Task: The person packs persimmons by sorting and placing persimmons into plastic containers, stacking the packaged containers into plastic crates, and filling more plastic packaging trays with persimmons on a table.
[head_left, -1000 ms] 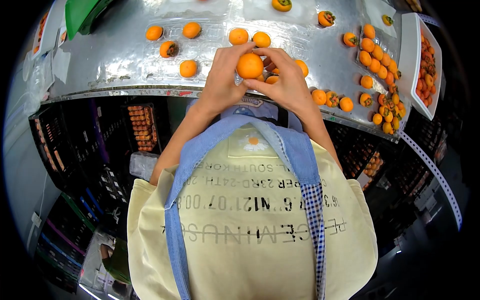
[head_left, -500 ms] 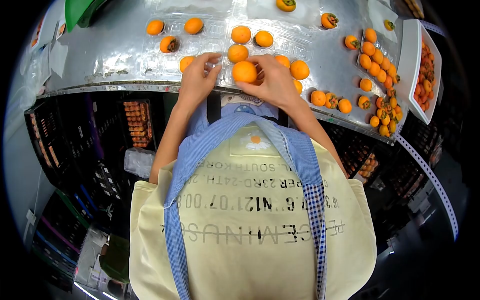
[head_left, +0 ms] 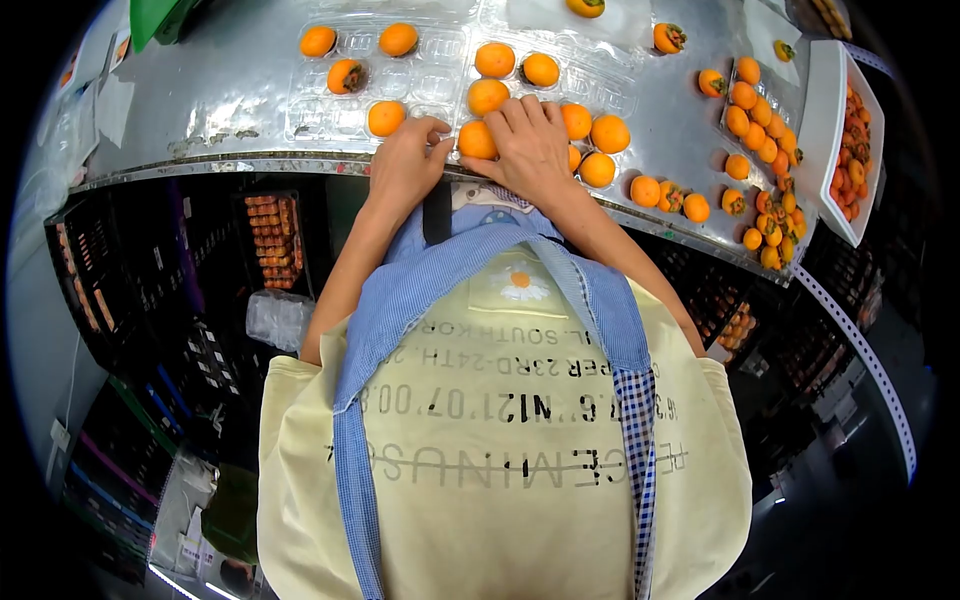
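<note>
My right hand (head_left: 530,150) rests low over the clear plastic tray, its thumb and fingers around an orange persimmon (head_left: 477,140) in the near-left corner. My left hand (head_left: 408,165) is just left of that fruit, fingers curved and apart, with nothing visible in them. Close beyond its knuckles another persimmon (head_left: 387,118) sits in the neighbouring clear tray (head_left: 300,118). Behind the held fruit lies a persimmon (head_left: 488,97) in a tray cup. More persimmons sit to the right of my right hand, including one (head_left: 610,133) near the tray's right side.
The metal table (head_left: 240,80) carries loose persimmons (head_left: 669,38) on the right, several piled near its edge. A white bin (head_left: 820,140) of fruit stands at the far right. A green object (head_left: 155,20) is at the back left. Dark crates (head_left: 270,240) sit below the table.
My right hand has lowered the persimmon from above into the tray's near-left corner. My left hand has shifted slightly right and down. The view has moved a little.
</note>
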`<state>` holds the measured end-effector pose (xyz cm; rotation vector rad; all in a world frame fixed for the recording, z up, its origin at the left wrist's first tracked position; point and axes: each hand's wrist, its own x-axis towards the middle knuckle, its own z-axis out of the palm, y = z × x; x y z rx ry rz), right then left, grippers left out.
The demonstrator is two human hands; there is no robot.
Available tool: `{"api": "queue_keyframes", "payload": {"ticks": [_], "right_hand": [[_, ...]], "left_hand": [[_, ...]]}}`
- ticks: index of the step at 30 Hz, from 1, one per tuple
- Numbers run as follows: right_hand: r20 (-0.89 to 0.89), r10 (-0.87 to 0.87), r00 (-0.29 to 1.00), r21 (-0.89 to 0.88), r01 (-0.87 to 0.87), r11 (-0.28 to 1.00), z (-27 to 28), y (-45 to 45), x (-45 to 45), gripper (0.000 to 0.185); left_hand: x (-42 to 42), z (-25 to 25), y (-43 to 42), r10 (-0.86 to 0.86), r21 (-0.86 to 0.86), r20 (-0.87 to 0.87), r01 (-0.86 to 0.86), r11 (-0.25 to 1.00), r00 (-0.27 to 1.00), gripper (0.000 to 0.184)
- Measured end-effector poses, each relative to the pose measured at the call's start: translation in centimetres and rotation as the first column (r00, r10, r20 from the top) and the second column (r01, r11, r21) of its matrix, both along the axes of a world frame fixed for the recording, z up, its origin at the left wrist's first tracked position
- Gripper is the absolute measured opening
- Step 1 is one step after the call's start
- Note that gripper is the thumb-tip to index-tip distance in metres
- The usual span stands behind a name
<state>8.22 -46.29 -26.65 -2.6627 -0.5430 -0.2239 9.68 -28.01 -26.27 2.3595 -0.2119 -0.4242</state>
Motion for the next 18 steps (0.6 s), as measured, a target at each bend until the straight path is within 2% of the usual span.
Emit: {"api": "queue_keyframes", "payload": {"ticks": [10,12,15,18], "right_hand": [[0.067,-0.027,0.997,-0.004,0.027,1.0,-0.2,-0.2,0.0,0.049],[0.08,-0.094,0.992,0.091,0.086,0.992,0.5,-0.6,0.0,0.047],[0.037,-0.264,0.964,0.18,0.253,0.95,-0.1,-3.0,-0.3,0.044],[-0.074,-0.386,0.92,0.207,0.393,0.896,-0.3,-6.7,-0.6,0.041]], "left_hand": [[0.4,-0.1,-0.2,-0.034,0.008,0.007,0.034,0.999,0.999,0.022],[0.5,0.8,-0.7,-0.007,-0.006,-0.017,0.007,1.0,1.0,0.023],[1.3,1.0,-1.3,-0.136,-0.05,0.384,0.167,0.985,0.914,0.03],[1.7,1.0,-2.3,-0.192,-0.06,0.413,0.237,0.97,0.89,0.036]]}}
